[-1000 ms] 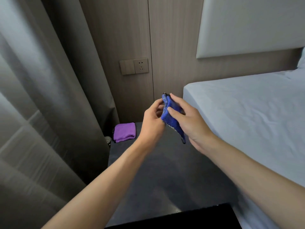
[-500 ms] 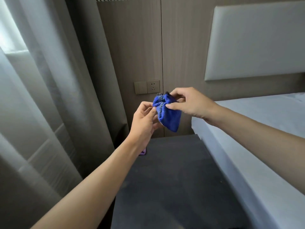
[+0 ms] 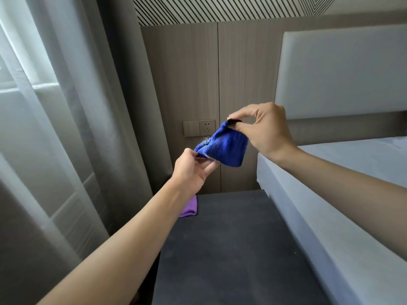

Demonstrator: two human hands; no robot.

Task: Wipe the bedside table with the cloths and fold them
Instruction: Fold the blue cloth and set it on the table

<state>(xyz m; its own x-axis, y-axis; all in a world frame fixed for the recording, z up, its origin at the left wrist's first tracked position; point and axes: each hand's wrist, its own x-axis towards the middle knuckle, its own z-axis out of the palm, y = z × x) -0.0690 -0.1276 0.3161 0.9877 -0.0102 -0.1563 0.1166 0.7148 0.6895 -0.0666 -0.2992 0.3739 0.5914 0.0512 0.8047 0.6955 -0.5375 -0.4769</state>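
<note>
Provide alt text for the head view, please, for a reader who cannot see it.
Two hands hold a blue cloth above a bedside table: the left hand pinches its lower corner, the right hand its upper one. A purple cloth lies at the table's far left.

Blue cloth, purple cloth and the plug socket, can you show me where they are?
blue cloth (image 3: 226,148), head view, on the middle of the hanging fabric.
purple cloth (image 3: 189,208), head view, on the part that shows.
plug socket (image 3: 207,128), head view, on the centre of its white plate.
</note>
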